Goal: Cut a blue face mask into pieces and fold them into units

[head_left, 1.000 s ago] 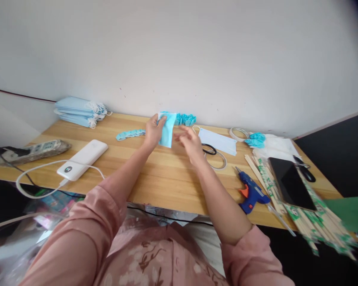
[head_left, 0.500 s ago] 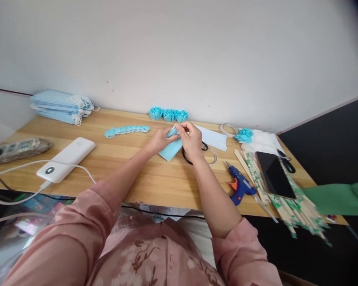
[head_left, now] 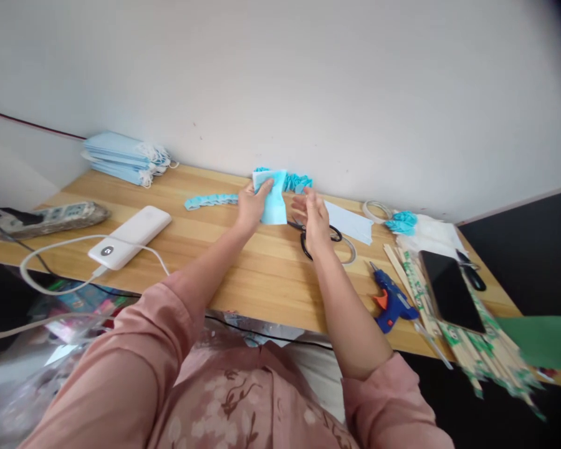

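Between thumb and fingers, my left hand [head_left: 252,202] pinches a light blue sheet of thin fabric [head_left: 274,202], held up over the table. My right hand [head_left: 314,215] is just right of the sheet, apart from it, fingers spread and nothing visible in them. Under and beside that hand lie black-handled scissors [head_left: 335,233], partly covered by it. Behind the sheet, blue fabric flowers [head_left: 299,182] stand in a row by the wall, partly hidden. A folded blue strip [head_left: 210,201] lies left of my left hand.
A stack of blue face masks [head_left: 121,156] stands back left, with a white power bank [head_left: 129,237] and power strip [head_left: 60,218] nearer. To the right are a blue glue gun [head_left: 393,299], wrapped chopsticks [head_left: 484,355], a phone [head_left: 451,290] and tape [head_left: 376,211].
My right hand has let go of the blue sheet and moved right, its fingers opening. The sheet is now raised more upright in my left hand. The view has shifted slightly left.
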A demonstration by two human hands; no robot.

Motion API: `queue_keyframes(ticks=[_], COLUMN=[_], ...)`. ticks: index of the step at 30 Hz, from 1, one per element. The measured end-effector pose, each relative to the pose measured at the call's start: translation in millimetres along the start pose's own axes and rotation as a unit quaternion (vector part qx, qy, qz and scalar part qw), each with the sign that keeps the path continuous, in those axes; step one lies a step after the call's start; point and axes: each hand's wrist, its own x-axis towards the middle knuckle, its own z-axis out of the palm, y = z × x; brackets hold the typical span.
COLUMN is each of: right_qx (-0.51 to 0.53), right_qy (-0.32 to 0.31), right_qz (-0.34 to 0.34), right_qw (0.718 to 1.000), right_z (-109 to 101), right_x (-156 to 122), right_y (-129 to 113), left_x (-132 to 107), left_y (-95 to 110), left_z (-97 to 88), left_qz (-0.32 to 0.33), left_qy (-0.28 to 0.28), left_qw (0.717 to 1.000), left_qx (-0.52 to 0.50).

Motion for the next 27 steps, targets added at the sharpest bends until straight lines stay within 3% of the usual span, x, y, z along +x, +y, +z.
queue_keyframes(ticks=[2, 5, 9, 15, 21, 27], right_qx=[0.010, -0.058, -0.176, -0.315, -0.383, -0.370], right_qy=[-0.089, -0.182, -0.152, -0.084, -0.093, -0.103], right_qz=[0.047, 0.031, 0.010, -0.042, -0.111, -0.103], right_qw=[0.995, 0.981, 0.972, 0.945, 0.912, 0.917], right_z=[7.3, 17.5, 21.4, 13.1, 21.1, 32.1], right_x=[-2.8, -10.9, -17.3, -12.5, -16.1, -22.8], right_y=[5.0, 10.5, 12.3, 12.3, 15.6, 16.8], left_x=[4.2, 3.7, -0.3, 4.3, 5.0, 1.2], left_y=[1.5, -0.8, -4.2, -3.3, -10.0, -8.2], left_z=[-1.2, -0.6, 1.8, -0.8, -0.5, -0.3], left_qz=[-0.014, -0.030, -0.045, -0.111, -0.133, -0.089], left_qy=[0.061, 0.101, 0.092, 0.022, 0.064, 0.074], left_qw=[0.998, 0.994, 0.995, 0.988, 0.985, 0.993], left_qx=[-0.023, -0.007, -0.024, -0.103, -0.087, -0.014])
